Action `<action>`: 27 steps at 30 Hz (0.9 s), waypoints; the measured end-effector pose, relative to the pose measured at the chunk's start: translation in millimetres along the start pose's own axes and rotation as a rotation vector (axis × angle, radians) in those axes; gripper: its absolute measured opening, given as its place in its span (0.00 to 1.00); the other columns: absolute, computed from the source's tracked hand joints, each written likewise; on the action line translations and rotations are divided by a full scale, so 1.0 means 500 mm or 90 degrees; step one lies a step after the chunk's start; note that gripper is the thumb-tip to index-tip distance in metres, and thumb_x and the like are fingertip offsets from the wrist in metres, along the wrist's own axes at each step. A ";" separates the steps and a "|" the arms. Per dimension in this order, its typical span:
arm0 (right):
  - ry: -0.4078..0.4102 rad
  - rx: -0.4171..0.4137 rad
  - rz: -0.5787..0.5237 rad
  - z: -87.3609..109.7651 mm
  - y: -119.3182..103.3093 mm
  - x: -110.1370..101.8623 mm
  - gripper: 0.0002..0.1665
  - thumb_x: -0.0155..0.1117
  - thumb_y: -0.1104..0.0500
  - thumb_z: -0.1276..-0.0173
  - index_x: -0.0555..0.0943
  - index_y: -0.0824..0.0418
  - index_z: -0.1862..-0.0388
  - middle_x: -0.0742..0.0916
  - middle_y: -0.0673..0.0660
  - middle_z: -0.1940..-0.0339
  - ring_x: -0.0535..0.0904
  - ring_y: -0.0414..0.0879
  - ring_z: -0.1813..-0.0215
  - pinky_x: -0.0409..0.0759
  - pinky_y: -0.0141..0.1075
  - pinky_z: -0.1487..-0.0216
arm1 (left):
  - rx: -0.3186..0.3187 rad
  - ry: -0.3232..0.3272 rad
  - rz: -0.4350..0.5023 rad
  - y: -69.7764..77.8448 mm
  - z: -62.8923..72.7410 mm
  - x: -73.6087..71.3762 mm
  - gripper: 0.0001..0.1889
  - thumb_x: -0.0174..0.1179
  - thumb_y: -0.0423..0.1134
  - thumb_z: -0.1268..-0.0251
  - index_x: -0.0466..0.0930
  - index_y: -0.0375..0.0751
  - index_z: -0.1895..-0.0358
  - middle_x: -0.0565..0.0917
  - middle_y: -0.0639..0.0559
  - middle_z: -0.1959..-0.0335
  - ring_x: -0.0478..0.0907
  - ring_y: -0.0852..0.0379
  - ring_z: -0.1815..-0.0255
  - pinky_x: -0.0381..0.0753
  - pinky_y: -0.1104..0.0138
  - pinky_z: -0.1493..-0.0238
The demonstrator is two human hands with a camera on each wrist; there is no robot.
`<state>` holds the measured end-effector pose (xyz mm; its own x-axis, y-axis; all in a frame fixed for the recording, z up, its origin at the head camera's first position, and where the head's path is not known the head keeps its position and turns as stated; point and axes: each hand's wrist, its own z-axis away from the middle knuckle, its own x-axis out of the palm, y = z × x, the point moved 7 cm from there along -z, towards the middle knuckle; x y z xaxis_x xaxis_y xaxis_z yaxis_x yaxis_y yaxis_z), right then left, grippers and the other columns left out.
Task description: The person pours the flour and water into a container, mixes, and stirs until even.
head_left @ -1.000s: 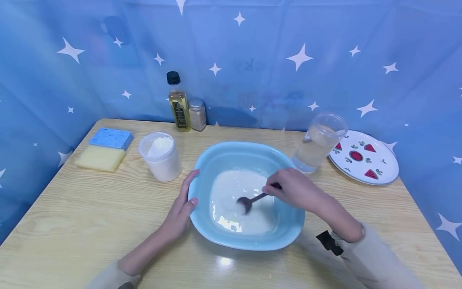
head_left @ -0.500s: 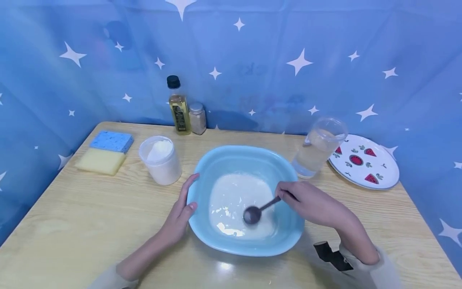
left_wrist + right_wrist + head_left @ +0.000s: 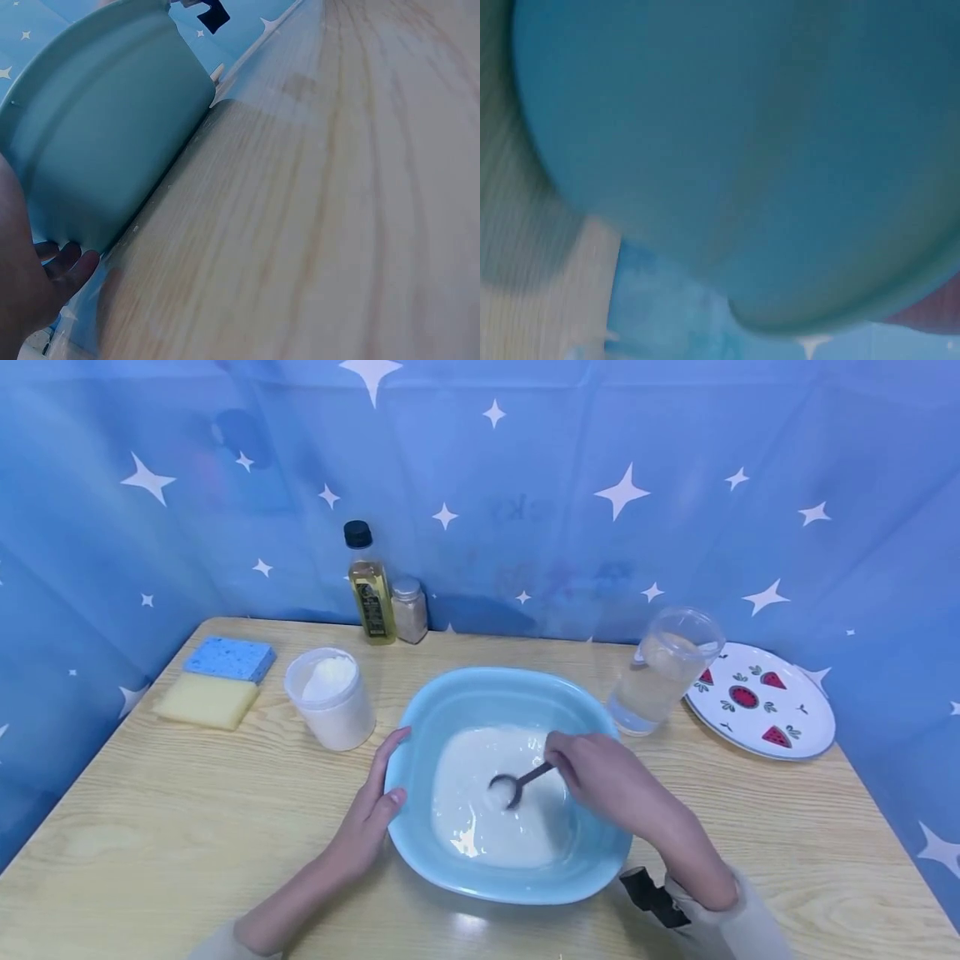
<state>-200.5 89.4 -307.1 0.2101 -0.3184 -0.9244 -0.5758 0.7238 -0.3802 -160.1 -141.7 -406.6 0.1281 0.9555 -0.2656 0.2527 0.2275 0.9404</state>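
Observation:
A light blue basin (image 3: 442,687) stands on the table with a milky white liquid (image 3: 468,760) in its bottom. My left hand (image 3: 363,822) holds its left side, thumb at the rim and fingers spread along the outer wall. In the left wrist view, bent fingers (image 3: 71,270) lie against the basin's outside (image 3: 112,127). Over the basin's right half, my right hand (image 3: 600,777) grips the handle of a dark brown spoon (image 3: 535,773). The spoon's head dips into the liquid. In the right wrist view the basin wall (image 3: 667,135) fills most of the picture, blurred.
Left of the basin stands a plastic tub (image 3: 337,714) of white powder, with blue (image 3: 228,658) and yellow (image 3: 206,700) sponges beyond it. An oil bottle (image 3: 371,597) and a small jar (image 3: 409,612) stand behind. A pitcher of cloudy liquid (image 3: 648,689) and a watermelon-patterned plate (image 3: 798,702) are at the right.
The right hand has swept the spoon through the liquid, first toward me and right, then back up and left. The left hand keeps its place on the basin. The head view has tilted slightly upward.

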 end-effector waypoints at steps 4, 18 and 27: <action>-0.052 0.009 -0.026 0.011 0.006 -0.002 0.14 0.53 0.66 0.33 0.72 0.53 0.78 0.68 0.45 0.85 0.63 0.38 0.80 0.65 0.31 0.78 | -0.002 -0.011 0.004 0.002 -0.002 0.003 0.33 0.39 0.32 0.36 0.47 0.61 0.28 0.51 0.56 0.28 0.60 0.48 0.36 0.70 0.56 0.46; -0.071 0.037 -0.076 -0.040 -0.038 0.020 0.10 0.48 0.64 0.29 0.77 0.64 0.66 0.73 0.48 0.81 0.66 0.41 0.79 0.68 0.33 0.74 | -0.004 -0.006 -0.007 0.007 -0.003 -0.001 0.33 0.39 0.32 0.36 0.48 0.61 0.28 0.51 0.55 0.28 0.58 0.49 0.35 0.67 0.57 0.42; -0.077 0.114 0.008 -0.052 -0.042 0.037 0.08 0.50 0.64 0.31 0.76 0.63 0.68 0.73 0.51 0.83 0.69 0.44 0.79 0.68 0.33 0.78 | -0.010 0.009 -0.024 0.009 0.008 -0.024 0.35 0.39 0.31 0.39 0.48 0.60 0.28 0.51 0.55 0.28 0.56 0.48 0.34 0.68 0.54 0.44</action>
<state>-204.8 52.3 -315.5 0.3031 -0.2406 -0.9221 -0.4322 0.8277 -0.3580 -156.6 -153.0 -399.9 0.1052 0.9490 -0.2973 0.2414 0.2657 0.9334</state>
